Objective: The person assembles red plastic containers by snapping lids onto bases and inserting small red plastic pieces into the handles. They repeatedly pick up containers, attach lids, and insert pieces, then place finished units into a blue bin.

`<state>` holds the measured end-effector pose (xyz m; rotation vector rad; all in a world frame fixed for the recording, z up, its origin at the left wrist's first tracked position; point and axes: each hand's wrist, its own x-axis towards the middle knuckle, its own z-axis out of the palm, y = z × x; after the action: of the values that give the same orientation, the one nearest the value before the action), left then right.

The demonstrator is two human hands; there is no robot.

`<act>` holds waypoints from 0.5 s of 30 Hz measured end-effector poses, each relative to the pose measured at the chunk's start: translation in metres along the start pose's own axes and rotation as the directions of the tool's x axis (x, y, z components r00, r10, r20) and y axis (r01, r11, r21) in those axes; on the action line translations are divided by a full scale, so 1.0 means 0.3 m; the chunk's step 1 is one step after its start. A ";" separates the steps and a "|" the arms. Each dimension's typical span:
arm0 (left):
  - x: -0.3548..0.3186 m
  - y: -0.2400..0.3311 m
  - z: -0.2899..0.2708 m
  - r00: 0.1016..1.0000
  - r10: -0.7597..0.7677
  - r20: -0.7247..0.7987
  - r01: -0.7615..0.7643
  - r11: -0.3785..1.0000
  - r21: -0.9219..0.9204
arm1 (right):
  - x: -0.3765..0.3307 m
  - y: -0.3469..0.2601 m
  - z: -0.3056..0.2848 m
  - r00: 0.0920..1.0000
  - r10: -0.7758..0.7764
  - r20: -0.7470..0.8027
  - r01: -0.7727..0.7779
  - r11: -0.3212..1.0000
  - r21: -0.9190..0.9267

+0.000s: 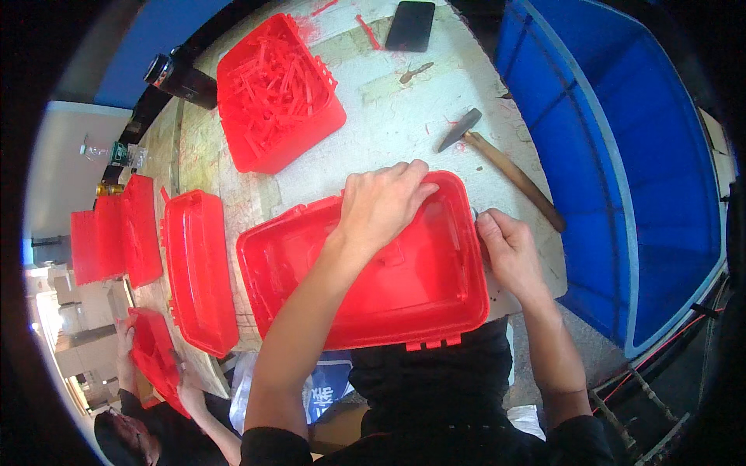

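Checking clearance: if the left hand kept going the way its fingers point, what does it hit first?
The left hand lies on the red plastic tray, fingers aimed at its far right rim. Past that rim, probably the hammer; depth is unclear.

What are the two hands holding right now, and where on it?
Left hand grips the red plastic tray at its far rim; right hand pinches its right edge.

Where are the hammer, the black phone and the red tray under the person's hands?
hammer [509, 167]: head view, wooden handle.
black phone [410, 25]: head view, middle of its face.
red tray [420, 287]: head view, inner floor.
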<state>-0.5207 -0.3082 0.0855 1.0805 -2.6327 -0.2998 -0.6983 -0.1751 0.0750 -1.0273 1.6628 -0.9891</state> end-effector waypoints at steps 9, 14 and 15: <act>-0.002 0.000 0.014 1.000 -0.002 -0.024 0.002 1.000 0.002 | -0.039 -0.008 -0.004 1.000 0.011 0.017 -0.010 0.996 -0.093; -0.002 0.003 0.007 1.000 -0.005 -0.010 0.005 1.000 -0.002 | -0.081 -0.011 -0.020 0.998 0.041 0.051 -0.035 0.992 -0.118; -0.003 0.003 0.005 1.000 0.002 -0.018 -0.002 1.000 -0.004 | -0.095 -0.005 -0.022 0.998 0.027 0.054 -0.020 0.992 -0.128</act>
<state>-0.5213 -0.3067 0.0842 1.0747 -2.6165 -0.2931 -0.6977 -0.1481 0.0862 -1.1066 1.7057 -0.8410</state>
